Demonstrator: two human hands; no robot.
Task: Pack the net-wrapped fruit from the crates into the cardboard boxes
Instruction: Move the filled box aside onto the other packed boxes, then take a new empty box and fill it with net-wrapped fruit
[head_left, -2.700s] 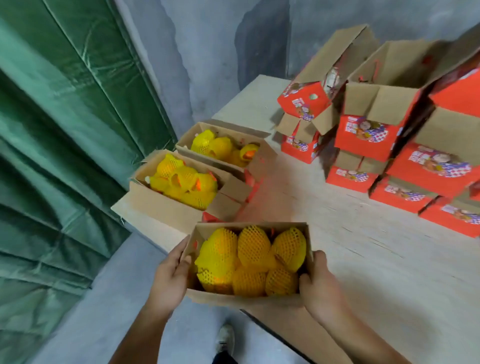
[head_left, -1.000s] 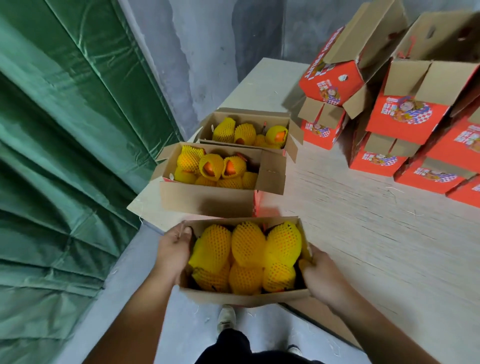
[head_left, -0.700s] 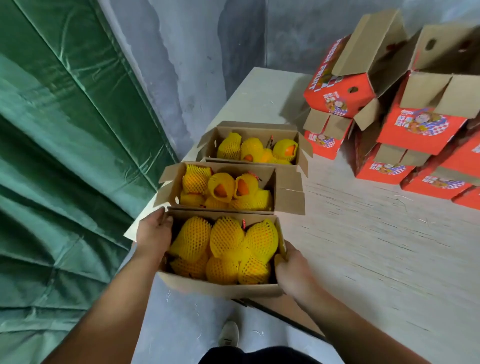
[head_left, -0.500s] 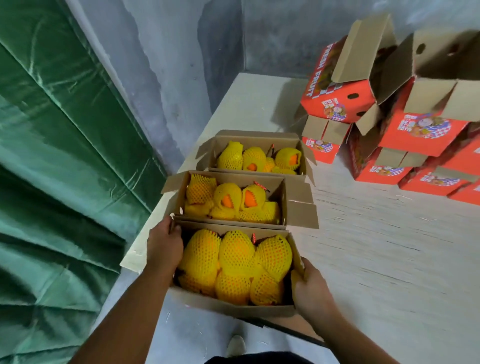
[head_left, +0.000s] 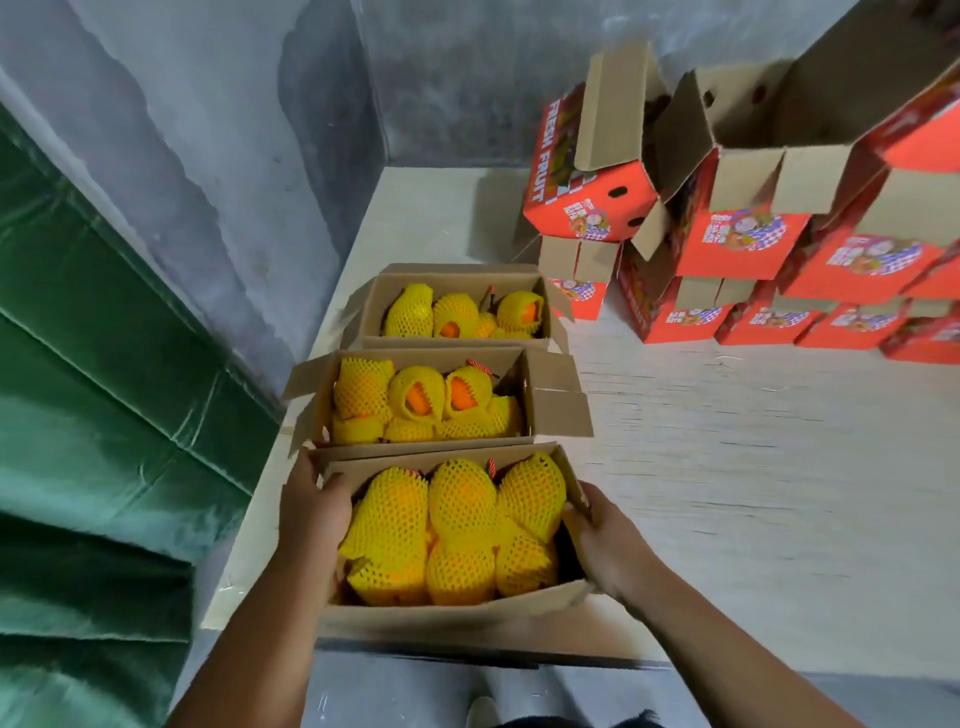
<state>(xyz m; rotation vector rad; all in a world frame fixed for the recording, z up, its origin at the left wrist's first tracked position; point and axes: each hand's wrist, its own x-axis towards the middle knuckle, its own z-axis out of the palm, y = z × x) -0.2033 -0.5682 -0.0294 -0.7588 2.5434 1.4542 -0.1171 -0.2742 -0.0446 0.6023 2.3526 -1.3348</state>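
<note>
The person is holding a cardboard box (head_left: 447, 613) full of net-wrapped fruit (head_left: 457, 525) at the near edge of a pale wooden table (head_left: 753, 493). The left hand (head_left: 311, 506) is gripping the box's left end, with the thumb curling over the rim toward the fruit and the fingers wrapping down the outside wall. The right hand (head_left: 605, 538) is gripping the right end, fingers curling round the flap and side of the box. The fruit is sitting packed tight in yellow foam netting, in two rows that are filling the box up to its rim. The far wall of this box is touching a second open box (head_left: 550, 410), which is lying just behind it and is also holding netted fruit, two pieces showing orange skin through gaps in the net. A third open box (head_left: 374, 306) is standing directly behind that one, likewise filled. Further back and to the right, a stack of red printed cartons (head_left: 727, 244) is rising against the grey wall (head_left: 234, 130), several with brown flaps standing open. A green tarpaulin (head_left: 104, 364) is hanging along the left side.
</note>
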